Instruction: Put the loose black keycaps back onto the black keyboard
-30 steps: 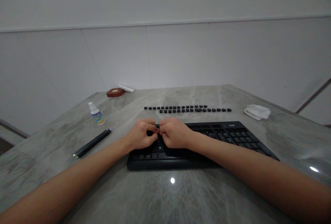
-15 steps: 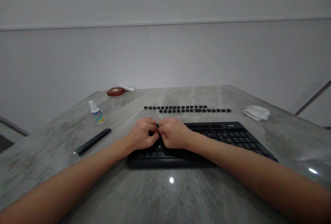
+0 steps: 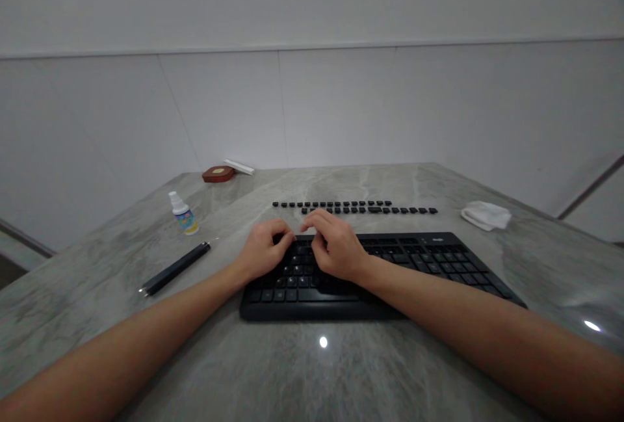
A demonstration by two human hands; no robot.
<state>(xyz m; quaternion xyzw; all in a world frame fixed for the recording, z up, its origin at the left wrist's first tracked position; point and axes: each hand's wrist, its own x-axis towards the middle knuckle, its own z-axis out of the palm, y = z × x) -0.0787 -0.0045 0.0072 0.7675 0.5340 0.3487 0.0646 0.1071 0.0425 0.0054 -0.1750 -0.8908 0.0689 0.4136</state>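
Across the desk (image 3: 312,376), keycap rows (image 3: 374,210) are lying loose, the keyboard (image 3: 414,257) is keeping many others, grip of left hand (image 3: 266,248) and right hand (image 3: 338,248) unclear.

Left: labelled bottle (image 3: 185,218), upright; slim black tool (image 3: 178,269) lying nearer. Far left: red-brown case (image 3: 218,175) with a white strip (image 3: 240,167) just beside it. Right: white cloth (image 3: 486,215).

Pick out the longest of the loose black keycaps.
The long black rectangular keycap near the middle of the nearer keycap row; the others look shorter.
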